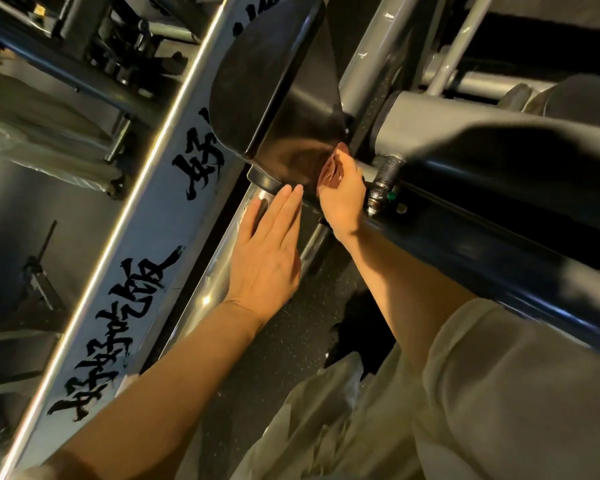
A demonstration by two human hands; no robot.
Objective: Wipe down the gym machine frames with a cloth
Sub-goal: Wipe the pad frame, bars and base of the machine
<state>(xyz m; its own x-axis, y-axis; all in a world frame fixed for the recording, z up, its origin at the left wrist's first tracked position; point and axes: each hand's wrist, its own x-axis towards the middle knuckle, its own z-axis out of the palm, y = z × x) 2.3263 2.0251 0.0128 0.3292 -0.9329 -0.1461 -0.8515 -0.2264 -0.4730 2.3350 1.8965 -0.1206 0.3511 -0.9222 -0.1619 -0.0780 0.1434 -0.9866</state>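
The black shroud (274,98) sits at the middle, with the lettered beam (132,254) to its left, the left hand (267,251) flat on the rail (219,271) below it, the right hand (340,195) pressing a cloth (329,168) against its lower right edge, and the padded roller (482,140) to its right.

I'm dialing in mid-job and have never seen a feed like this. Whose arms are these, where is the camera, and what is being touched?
There is no robot: these are a person's two bare arms, seen from a camera on their head, looking down. The left hand lies flat, fingers straight, on a shiny metal rail. The right hand pinches a small reddish-brown cloth against the glossy black cover of a gym machine. Alongside runs a silver beam with black brush lettering. Grey frame tubes lie to the right, dark speckled flooring below.
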